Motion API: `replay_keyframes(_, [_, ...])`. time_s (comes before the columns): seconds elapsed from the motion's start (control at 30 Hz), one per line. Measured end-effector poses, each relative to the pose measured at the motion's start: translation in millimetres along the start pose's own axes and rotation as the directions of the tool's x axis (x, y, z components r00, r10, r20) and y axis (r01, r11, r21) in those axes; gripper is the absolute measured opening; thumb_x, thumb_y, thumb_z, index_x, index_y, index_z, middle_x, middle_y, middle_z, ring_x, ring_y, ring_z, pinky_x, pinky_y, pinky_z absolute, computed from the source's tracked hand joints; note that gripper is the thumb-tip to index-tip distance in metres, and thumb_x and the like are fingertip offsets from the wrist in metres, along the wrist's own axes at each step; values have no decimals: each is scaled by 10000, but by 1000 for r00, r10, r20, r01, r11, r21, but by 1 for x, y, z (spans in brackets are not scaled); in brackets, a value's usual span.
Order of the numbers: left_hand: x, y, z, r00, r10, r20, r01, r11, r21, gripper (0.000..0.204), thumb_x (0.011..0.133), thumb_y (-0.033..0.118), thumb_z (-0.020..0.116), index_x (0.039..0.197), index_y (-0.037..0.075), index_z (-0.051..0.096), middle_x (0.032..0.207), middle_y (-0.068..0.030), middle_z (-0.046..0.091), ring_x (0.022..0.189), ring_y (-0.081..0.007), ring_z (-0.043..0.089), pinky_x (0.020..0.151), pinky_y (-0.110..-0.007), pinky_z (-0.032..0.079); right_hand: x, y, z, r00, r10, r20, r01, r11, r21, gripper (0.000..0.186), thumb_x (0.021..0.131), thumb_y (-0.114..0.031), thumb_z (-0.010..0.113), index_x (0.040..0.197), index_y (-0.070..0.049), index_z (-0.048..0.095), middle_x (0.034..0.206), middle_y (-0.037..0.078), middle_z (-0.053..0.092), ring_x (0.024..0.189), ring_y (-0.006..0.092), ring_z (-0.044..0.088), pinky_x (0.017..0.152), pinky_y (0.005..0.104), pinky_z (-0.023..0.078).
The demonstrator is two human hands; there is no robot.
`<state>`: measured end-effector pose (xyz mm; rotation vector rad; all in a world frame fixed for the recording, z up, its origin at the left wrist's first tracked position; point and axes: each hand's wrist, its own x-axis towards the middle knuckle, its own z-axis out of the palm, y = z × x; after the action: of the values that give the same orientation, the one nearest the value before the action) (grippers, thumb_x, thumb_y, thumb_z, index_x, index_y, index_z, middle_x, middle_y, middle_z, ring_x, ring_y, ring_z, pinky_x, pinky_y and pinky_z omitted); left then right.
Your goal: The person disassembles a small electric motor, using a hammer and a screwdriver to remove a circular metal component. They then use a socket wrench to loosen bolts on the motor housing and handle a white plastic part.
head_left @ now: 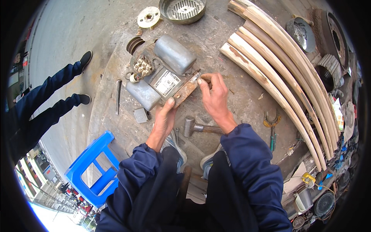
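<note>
An electric motor (pixel 167 82) lies on the ground in front of my feet. It has two grey rounded housings, a label plate, a grooved pulley (pixel 135 45) and an exposed terminal block (pixel 143 66). My left hand (pixel 163 125) grips the near end of its rusty base plate (pixel 187 91), thumb on top. At the plate's right corner, the thumb and forefinger of my right hand (pixel 215 96) are pinched together; whatever is between them is too small to name. Below the hands rests a hammer (pixel 190 126) with a wooden handle. A small grey box (pixel 141 115) sits left of my left hand.
A dark metal bar (pixel 118 97) lies left of the motor. Beyond are a pale fan wheel (pixel 148 17) and a slotted cover (pixel 184 9). Long wooden poles (pixel 275 69) and a green-handled screwdriver (pixel 273 138) lie right. A blue stool (pixel 103 193) and a standing person's legs (pixel 54 87) are left.
</note>
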<state>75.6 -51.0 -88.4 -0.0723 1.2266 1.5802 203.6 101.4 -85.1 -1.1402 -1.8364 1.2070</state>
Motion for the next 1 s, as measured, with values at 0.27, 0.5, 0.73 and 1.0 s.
replay_keyframes(0.27, [1,-1,-4,1000,3,13,-3,1000,6,761,960,367,787,1556,60,426,1568,-99,507,1469,-259,453,1269,-487,294,1,8,4,999,-44,15,45,998,-35,83,983,-54,700,1022,12,668,910,114,624,738,206,617,672,348,506])
replay_keyframes(0.5, [1,-1,-5,999,-8,34,8,1000,12,774,960,384,787,1559,62,418,1574,-90,502,1470,-259,454,1262,-487,302,0,-2,-2,999,48,15,-48,998,35,74,957,-31,707,1000,8,661,900,144,617,764,293,635,691,391,513])
replay_keyframes(0.73, [0,-1,-6,1000,-13,-3,13,1000,-9,822,939,358,818,1554,10,398,1552,-109,508,1448,-261,465,1259,-477,316,4,6,1,993,-117,13,118,991,-58,71,947,-21,706,1001,6,670,898,149,625,769,306,640,706,404,523])
replay_keyframes(1.0, [1,-1,-4,1000,-6,17,6,1000,22,818,934,396,816,1562,77,401,1572,-80,489,1466,-261,450,1259,-512,301,2,-2,-1,992,127,21,-129,988,86,64,950,-24,705,995,10,676,901,153,643,768,293,638,699,377,520])
